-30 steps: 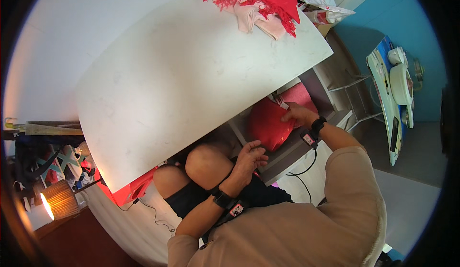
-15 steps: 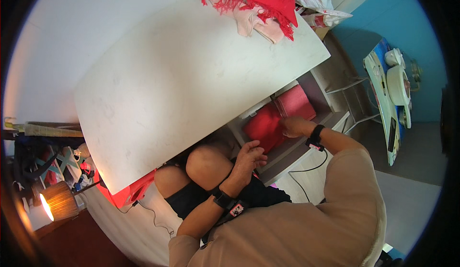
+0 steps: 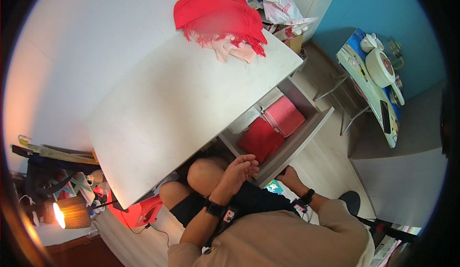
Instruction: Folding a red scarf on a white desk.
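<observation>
A drawer (image 3: pixel 306 145) stands pulled out from under the white table. Inside it, a folded red cloth (image 3: pixel 261 139) lies beside a folded pink cloth (image 3: pixel 284 115), with whitish items (image 3: pixel 245 121) behind them. My left hand (image 3: pixel 237 172) hovers by the drawer's near left corner, its fingers apart and slightly bent, holding nothing. Just outside the drawer front, low down, is my right hand (image 3: pixel 291 179). Its fingertips are in shadow near the front panel, so whether they grip it cannot be seen.
On the white table (image 3: pixel 158 109) lie a red fringed shawl (image 3: pixel 218 11) and a pale pink cloth (image 3: pixel 235 51). A small folding table (image 3: pixel 357 70) at the right holds a white pan (image 3: pixel 380 68) and a phone (image 3: pixel 385 116). A lit lamp (image 3: pixel 72 213) stands at left.
My right hand has left the red and pink cloths and moved down outside the drawer front. The red cloth now lies uncovered in the drawer. My left hand stays near the drawer corner.
</observation>
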### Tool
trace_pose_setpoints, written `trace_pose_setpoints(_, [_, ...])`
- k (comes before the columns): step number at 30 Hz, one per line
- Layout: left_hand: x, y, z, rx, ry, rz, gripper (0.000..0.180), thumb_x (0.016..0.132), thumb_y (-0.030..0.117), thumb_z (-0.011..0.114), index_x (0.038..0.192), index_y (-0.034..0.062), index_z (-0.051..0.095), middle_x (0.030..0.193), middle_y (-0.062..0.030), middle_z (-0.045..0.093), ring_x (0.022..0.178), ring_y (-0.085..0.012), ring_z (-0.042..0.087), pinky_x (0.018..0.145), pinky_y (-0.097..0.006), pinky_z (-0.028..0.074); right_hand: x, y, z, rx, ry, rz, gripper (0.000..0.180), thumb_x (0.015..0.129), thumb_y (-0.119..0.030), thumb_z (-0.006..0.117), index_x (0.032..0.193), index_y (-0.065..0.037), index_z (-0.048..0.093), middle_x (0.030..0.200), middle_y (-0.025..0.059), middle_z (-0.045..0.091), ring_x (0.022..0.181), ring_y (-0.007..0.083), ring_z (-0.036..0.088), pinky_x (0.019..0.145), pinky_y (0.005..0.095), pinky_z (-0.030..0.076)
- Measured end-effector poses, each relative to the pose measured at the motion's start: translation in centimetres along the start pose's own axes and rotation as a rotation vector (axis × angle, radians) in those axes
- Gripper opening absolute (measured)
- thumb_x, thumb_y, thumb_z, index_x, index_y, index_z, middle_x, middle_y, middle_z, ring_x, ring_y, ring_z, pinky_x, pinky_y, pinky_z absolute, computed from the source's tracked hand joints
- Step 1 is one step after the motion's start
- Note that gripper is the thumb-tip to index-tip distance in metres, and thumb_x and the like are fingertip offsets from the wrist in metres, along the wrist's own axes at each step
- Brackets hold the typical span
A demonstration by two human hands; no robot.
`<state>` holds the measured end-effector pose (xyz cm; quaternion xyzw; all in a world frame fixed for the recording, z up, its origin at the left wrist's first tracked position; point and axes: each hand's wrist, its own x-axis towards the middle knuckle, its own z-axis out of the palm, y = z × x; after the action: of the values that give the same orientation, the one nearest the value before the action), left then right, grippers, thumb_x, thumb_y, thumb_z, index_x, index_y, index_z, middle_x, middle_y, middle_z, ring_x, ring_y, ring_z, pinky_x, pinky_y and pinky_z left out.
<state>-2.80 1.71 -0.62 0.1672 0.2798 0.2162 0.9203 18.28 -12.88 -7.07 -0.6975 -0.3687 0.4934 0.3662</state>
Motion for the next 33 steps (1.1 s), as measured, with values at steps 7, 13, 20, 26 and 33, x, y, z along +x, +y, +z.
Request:
trace_pose_setpoints(7, [-7.8,5.0,-0.9,0.180,0.048,0.298,0.028,0.087,0.011,0.053,0.113,0.0013,0.052,0.103,-0.0116,0.059,0.093,-0.0224,0.059,0.081,-0.036,0.049,5.6,-2.1,1.8,0.220,-0.010,0.153,0.035,0.069,-0.007,0.066,0.101,0.003,0.058,0.090,0.0114,0.061,0.078,0.0193,0.061,0.064,0.0297,0.052])
trace_pose_setpoints(13, [-13.0,9.4,-3.0,0.184,0.307,0.616,0.025,0.087,0.008,0.052,0.111,0.0002,0.053,0.100,-0.0119,0.059,0.088,-0.0223,0.061,0.077,-0.035,0.051,12.1,-5.1,3.0,0.111,-0.127,0.024,0.032,0.069,-0.012,0.063,0.095,0.006,0.059,0.089,0.0117,0.061,0.076,0.0196,0.060,0.062,0.0302,0.053])
trace_pose_setpoints(20, [-16.8,9.4,-6.8,0.441,0.763,0.799,0.017,0.085,0.001,0.050,0.101,0.0006,0.055,0.091,-0.0082,0.059,0.081,-0.0171,0.059,0.072,-0.027,0.049,19.7,-8.9,4.8,-0.081,-0.143,-0.026,0.033,0.070,-0.018,0.065,0.093,0.005,0.063,0.083,0.0099,0.062,0.071,0.0167,0.058,0.060,0.0286,0.049])
trace_pose_setpoints(26, [-18.1,7.9,-8.2,1.111,0.917,0.913,0.016,0.074,-0.005,0.053,0.087,0.0015,0.058,0.088,-0.0089,0.059,0.078,-0.0202,0.057,0.076,-0.027,0.045,20.6,-10.7,4.3,-0.131,-0.260,-0.073,0.031,0.072,-0.015,0.064,0.098,0.003,0.063,0.087,0.0100,0.064,0.075,0.0149,0.059,0.065,0.0275,0.048])
trace_pose_setpoints(33, [-18.0,9.7,-9.5,1.709,0.760,0.922,0.016,0.058,0.002,0.060,0.074,0.0049,0.058,0.075,-0.0100,0.059,0.074,-0.0298,0.056,0.069,-0.038,0.045,19.9,-23.4,-1.9,-0.473,-0.557,-0.661,0.013,0.080,-0.008,0.061,0.091,-0.002,0.064,0.078,0.0091,0.064,0.070,0.0172,0.060,0.064,0.0294,0.047])
